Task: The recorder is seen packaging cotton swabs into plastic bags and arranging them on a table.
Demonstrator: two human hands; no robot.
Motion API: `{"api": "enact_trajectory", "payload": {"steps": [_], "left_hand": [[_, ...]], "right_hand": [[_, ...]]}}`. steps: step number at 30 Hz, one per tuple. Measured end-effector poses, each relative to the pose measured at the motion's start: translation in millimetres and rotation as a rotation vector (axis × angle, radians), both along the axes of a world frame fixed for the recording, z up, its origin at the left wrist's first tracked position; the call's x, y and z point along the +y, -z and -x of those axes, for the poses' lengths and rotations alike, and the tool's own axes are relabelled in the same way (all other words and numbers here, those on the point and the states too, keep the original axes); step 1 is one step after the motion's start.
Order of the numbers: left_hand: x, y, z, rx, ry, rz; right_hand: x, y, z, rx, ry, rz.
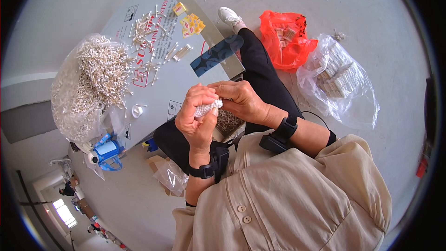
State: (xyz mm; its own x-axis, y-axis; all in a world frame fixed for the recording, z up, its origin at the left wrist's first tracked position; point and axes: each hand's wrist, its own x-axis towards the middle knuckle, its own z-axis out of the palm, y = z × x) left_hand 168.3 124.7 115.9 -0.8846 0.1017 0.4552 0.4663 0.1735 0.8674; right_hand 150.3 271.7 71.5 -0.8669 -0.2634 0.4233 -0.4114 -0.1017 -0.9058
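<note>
Above my lap, my left hand [196, 114] is closed round a tight bundle of cotton swabs [206, 108], whose white tips face me. The fingers of my right hand [245, 103] pinch at the right end of that bundle; their tips are partly hidden. Just below my hands, a box holding many swabs [227, 122] shows between my legs. On the table [183, 81] ahead lie scattered loose swabs [145, 31] and a small row of swabs [182, 52].
Left on the table, a clear bag overflows with swabs [103, 67], near a white round tub [136, 111] and blue bottle [107, 149]. Yellow labels [191, 25] lie farther off. A red bag [282, 39] and clear bag of packs [338, 80] stand on the floor right.
</note>
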Motion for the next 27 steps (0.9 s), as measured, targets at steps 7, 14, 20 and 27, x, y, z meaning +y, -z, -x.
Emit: {"api": "enact_trajectory", "payload": {"steps": [7,14,20,27], "left_hand": [[-1,2,0,-0.018,0.0,-0.018],[-2,0,0,0.001,0.026,-0.014],[0,0,-2,-0.076,-0.039,-0.038],[-6,7,-1,-0.021,-0.027,0.003]], "right_hand": [[-1,-1,-1,0.006,0.019,-0.01],[-2,1,-1,-0.03,0.024,-0.022],[0,1,1,-0.041,-0.001,-0.014],[3,-4,-1,-0.063,-0.038,-0.052]]}}
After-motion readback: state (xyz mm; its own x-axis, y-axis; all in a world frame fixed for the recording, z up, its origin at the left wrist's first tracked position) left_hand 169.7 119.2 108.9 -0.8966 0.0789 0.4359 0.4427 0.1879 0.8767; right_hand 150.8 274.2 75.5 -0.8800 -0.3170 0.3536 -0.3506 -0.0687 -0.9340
